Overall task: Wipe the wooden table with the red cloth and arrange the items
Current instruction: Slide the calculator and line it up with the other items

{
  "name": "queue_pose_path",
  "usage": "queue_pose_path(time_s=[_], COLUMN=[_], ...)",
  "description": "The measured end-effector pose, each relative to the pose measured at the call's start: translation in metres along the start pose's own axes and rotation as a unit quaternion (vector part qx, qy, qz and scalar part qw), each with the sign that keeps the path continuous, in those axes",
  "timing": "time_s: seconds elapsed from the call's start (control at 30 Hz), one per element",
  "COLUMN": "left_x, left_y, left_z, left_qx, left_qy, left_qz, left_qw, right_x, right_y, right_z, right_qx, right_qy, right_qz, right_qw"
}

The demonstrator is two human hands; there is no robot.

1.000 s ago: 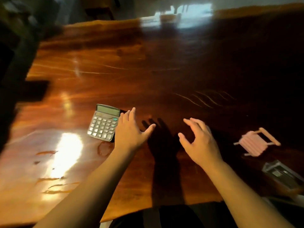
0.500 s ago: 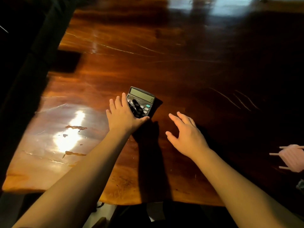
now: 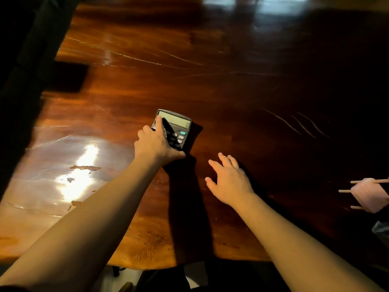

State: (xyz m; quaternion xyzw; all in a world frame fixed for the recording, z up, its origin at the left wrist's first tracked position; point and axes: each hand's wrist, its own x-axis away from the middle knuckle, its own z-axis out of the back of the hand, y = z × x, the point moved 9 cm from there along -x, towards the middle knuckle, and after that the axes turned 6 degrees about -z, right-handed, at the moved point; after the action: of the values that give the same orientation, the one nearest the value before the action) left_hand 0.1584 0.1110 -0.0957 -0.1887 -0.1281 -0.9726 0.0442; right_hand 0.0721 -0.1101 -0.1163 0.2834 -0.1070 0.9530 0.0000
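Note:
A dark calculator (image 3: 179, 127) with a pale display lies on the glossy wooden table (image 3: 210, 81), near the middle. My left hand (image 3: 156, 144) grips its left and near edges, fingers over the keys and thumb under the near side. My right hand (image 3: 228, 181) hovers open just above the table, a little to the right of the calculator and nearer to me, holding nothing. No red cloth is in view.
A small pink miniature chair (image 3: 370, 193) with thin wooden legs lies on its side at the right edge. A grey object (image 3: 382, 230) is partly cut off below it. The table's near edge (image 3: 143, 264) and left edge are close; bright glare covers the near left.
My left hand went from beside the calculator onto it and closed on it. The calculator shifted right, relative to the table. The view panned left, pushing the pink chair to the frame edge.

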Motion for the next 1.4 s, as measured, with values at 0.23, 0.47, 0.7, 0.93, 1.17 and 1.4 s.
queue_pose_path(time_s=[0.23, 0.47, 0.7, 0.93, 1.17, 1.4], left_x=[0.005, 0.012, 0.021, 0.041, 0.056, 0.054], left_y=[0.042, 0.146, 0.266, 0.375, 0.444, 0.465], left_z=[0.024, 0.020, -0.031, -0.086, -0.131, -0.154], left_qx=[0.016, 0.001, -0.023, -0.044, -0.070, -0.095], left_qy=[0.021, 0.005, -0.037, -0.081, -0.096, -0.093], left_qz=[-0.040, -0.111, -0.173, -0.246, -0.269, -0.257], left_qw=[0.999, 0.994, 0.984, 0.965, 0.956, 0.957], right_x=[0.006, 0.027, 0.065, 0.114, 0.147, 0.152], right_y=[0.009, 0.078, 0.181, 0.282, 0.344, 0.353], right_z=[0.006, 0.021, 0.027, 0.012, -0.029, -0.044], right_qx=[-0.012, -0.038, -0.097, -0.144, -0.192, -0.178], right_qy=[0.017, 0.046, 0.084, 0.108, 0.062, 0.055], right_qz=[0.010, -0.047, -0.138, -0.223, -0.301, -0.302], right_qw=[1.000, 0.997, 0.982, 0.958, 0.932, 0.935])
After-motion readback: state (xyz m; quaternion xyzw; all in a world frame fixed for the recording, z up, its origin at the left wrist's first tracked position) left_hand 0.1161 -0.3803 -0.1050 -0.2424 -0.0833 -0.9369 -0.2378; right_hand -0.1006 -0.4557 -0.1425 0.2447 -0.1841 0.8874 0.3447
